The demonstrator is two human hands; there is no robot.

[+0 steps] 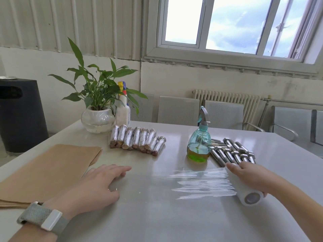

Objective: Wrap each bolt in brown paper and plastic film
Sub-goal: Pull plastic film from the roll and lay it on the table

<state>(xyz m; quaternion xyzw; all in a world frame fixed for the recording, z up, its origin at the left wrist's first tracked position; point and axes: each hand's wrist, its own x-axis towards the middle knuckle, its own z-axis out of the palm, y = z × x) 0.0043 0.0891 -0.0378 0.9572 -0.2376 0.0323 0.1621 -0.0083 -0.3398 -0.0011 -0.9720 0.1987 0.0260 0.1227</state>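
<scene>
1. The left hand (99, 185) is lying flat on the white table (157, 215), fingers straight and spread, pressing down the near end of a sheet of plastic film (201, 184) and holding nothing.
2. The right hand (248, 175) is resting over the roll of film (244, 193), its fingers curving round the roll's top, gripping it; the film is stretching from the roll leftward across the table toward the left hand.
3. A stack of brown paper (52, 170) is lying at the table's left edge, just beside the left hand and partly under its wrist, which is wearing a grey band with a white clasp (50, 220).
4. A row of wrapped bolts (138, 141), in shiny film with brown ends showing, is sitting at the far middle of the table.
5. A pile of bare steel bolts (232, 152) is lying at the far right, just beyond the right hand.
6. A teal spray bottle (199, 144) is standing just left of that pile, holding yellow-green liquid in roughly its lower third.
7. A round glass bowl (97, 121) is sitting at the far left corner, holding clear water and a green leafy plant (97, 84).
8. A white spray bottle (123, 109) is standing just beside the bowl; its contents cannot be made out.
9. A dark bin (19, 116) is standing on the floor beyond the table's left side.
</scene>
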